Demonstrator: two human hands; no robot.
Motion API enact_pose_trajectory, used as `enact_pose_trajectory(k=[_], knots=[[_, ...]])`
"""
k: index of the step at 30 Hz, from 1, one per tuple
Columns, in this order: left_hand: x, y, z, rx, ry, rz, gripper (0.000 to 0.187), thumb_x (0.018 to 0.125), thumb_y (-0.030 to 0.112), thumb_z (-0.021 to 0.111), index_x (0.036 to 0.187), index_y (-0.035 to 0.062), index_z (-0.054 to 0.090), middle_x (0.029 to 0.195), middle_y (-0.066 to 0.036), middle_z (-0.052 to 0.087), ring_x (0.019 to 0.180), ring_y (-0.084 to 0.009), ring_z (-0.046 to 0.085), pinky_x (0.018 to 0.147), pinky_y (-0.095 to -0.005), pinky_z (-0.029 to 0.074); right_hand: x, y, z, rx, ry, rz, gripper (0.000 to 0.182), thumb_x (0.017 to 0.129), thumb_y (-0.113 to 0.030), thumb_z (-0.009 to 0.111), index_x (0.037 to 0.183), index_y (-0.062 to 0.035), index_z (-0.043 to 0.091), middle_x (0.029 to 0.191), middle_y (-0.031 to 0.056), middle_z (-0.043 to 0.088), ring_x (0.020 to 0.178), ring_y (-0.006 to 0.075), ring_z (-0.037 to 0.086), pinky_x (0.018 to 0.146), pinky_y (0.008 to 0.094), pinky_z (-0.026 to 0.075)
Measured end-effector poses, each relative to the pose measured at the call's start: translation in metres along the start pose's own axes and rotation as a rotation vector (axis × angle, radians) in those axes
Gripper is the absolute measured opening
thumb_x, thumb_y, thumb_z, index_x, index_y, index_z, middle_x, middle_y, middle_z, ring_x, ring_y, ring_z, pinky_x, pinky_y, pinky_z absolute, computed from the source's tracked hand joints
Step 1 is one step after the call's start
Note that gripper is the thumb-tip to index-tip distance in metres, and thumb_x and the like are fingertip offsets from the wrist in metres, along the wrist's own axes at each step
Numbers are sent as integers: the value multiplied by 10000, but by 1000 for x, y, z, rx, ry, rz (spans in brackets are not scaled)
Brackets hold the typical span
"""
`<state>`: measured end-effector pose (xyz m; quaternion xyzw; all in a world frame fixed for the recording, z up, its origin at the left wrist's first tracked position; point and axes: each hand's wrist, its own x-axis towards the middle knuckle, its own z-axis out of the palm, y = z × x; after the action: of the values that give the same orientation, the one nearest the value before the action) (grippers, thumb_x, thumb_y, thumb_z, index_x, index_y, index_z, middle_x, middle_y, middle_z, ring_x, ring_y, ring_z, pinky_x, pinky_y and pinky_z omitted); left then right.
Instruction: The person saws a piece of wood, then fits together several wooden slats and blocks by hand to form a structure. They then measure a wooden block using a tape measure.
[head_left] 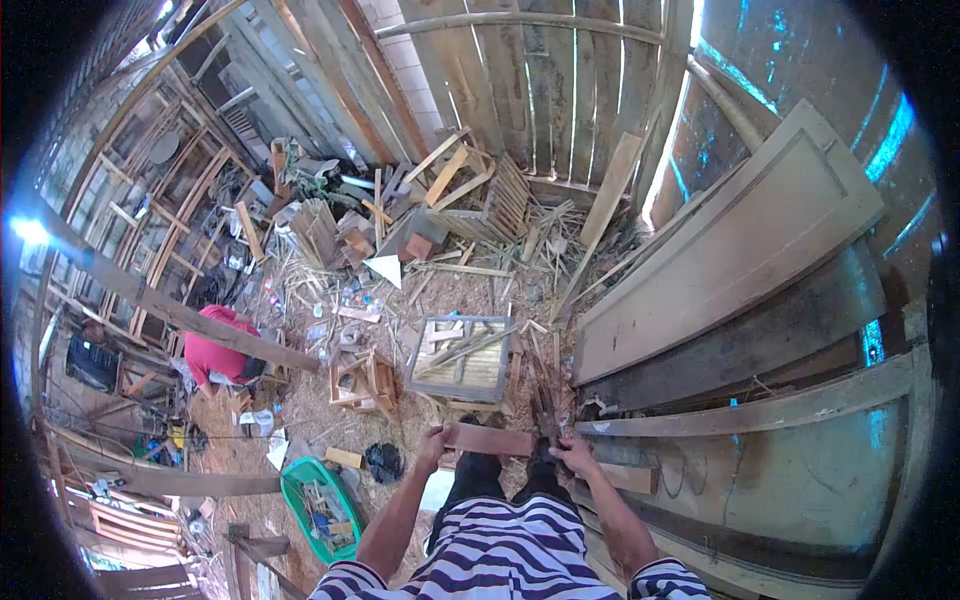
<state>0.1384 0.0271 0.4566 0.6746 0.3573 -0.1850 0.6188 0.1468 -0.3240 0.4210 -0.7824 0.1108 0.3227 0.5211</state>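
A short flat wooden board (490, 440) lies level in front of my legs. My left hand (432, 450) is closed around its left end. Just past the board's right end is my right hand (573, 457), its fingers bent and drawn together beside a dark narrow object (544, 425). What those fingers hold is too small to make out. Beyond the board stands a low table (413, 372) with loose wooden strips (462, 350) on its top.
A small wooden frame (365, 385) stands left of the table. A green plastic tub (290, 490) holds assorted items. Large panels (730, 250) lean along the right. Scrap wood (470, 255) covers the far floor. A person in a red shirt (215, 350) bends down at left.
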Motion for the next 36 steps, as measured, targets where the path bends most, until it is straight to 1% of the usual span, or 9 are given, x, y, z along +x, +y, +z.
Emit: enact_pose_trajectory(k=[9, 13, 18, 20, 23, 29, 31, 34, 36], knots=[[48, 18, -20, -19, -20, 3, 386, 908, 326, 574, 1110, -3, 581, 968, -108, 629, 820, -198, 615, 655, -327, 523, 57, 35, 42, 165, 102, 120, 505, 783, -221, 744, 1179, 45, 580, 1067, 98, 650, 899, 165, 595, 830, 303, 456], [92, 16, -38, -39, -33, 23, 429, 885, 299, 621, 1161, -13, 513, 949, -129, 614, 811, -208, 612, 649, -339, 527, 43, -20, 47, 176, 63, 194, 596, 768, -311, 746, 1234, 1, 547, 1201, 178, 588, 1092, 280, 561, 954, 348, 419], [157, -7, -59, -10, -39, 19, 443, 867, 254, 655, 1170, 25, 427, 945, -142, 608, 809, -212, 617, 638, -355, 543, 70, -22, 104, 268, 286, 337, 546, 804, -300, 711, 1213, 23, 547, 1143, 192, 615, 1056, 293, 586, 920, 368, 441], [184, -24, -66, -104, -106, -1, 398, 878, 247, 643, 1140, 48, 418, 950, -139, 614, 795, -216, 626, 644, -366, 552, 80, -38, 120, -9, 512, 175, 272, 883, -230, 604, 1091, -56, 630, 958, 144, 672, 894, 285, 633, 838, 360, 468], [207, -18, -61, -194, -69, -172, 353, 890, 251, 628, 1122, 65, 437, 954, -125, 614, 775, -204, 620, 629, -359, 544, 111, -47, 127, -30, 515, 315, 270, 896, -235, 583, 1049, -18, 628, 896, 168, 666, 882, 302, 637, 816, 375, 469], [285, -61, -33, -360, -16, -147, 320, 903, 278, 614, 1137, 97, 492, 961, -78, 588, 806, -170, 581, 635, -320, 508, 214, 89, 143, 176, 585, 517, 326, 929, -214, 534, 1172, 3, 538, 1076, 128, 619, 922, 232, 606, 786, 348, 497], [315, -74, -23, -410, 33, -60, 336, 905, 279, 612, 1161, 91, 500, 996, -69, 576, 819, -166, 574, 660, -323, 500, 263, 177, 153, 437, 495, 444, 280, 953, -212, 492, 1146, -20, 561, 1023, 91, 617, 874, 185, 596, 705, 318, 516], [350, -96, -23, -359, 60, -23, 412, 903, 313, 609, 1197, 80, 440, 1087, -86, 565, 946, -211, 579, 788, -375, 505, 316, 170, 155, 566, 456, 570, 279, 968, -226, 464, 1154, -37, 551, 982, 75, 611, 837, 172, 592, 646, 303, 520], [370, -112, -20, -328, 97, -17, 409, 909, 318, 599, 1202, 83, 439, 1089, -83, 564, 959, -205, 573, 812, -372, 493, 370, 246, 183, 777, 566, 461, 276, 971, -267, 472, 1065, -46, 607, 818, 41, 594, 662, 134, 505, 609, 306, 434]])
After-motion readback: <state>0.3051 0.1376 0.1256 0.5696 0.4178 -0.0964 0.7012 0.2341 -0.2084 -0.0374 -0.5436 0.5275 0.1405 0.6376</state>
